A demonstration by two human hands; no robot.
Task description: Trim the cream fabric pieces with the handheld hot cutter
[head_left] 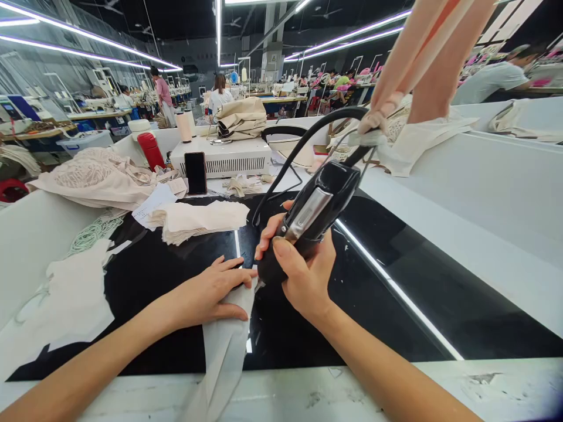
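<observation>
My right hand [303, 269] is wrapped round a black corded hand tool [314, 205] with a silver lever on its side; its exact kind I cannot tell. The tool tilts down to the left, and its lower end is beside the edge of a thin white fabric strip [226, 346]. With fingers stretched out, my left hand [220, 290] presses that strip flat on the shiny black work surface [373, 305]. The strip hangs over the white front edge towards me. Peach fabric bands [409, 64] hold the tool's top from above.
Ahead lies a stack of cut white pieces [204, 220], with a phone [196, 173] and a white vented box [224, 157] behind. More white fabric [73, 299] and beige lace fabric [97, 176] lie left. The tool's black cable [290, 158] arches at the back. Other people work far off.
</observation>
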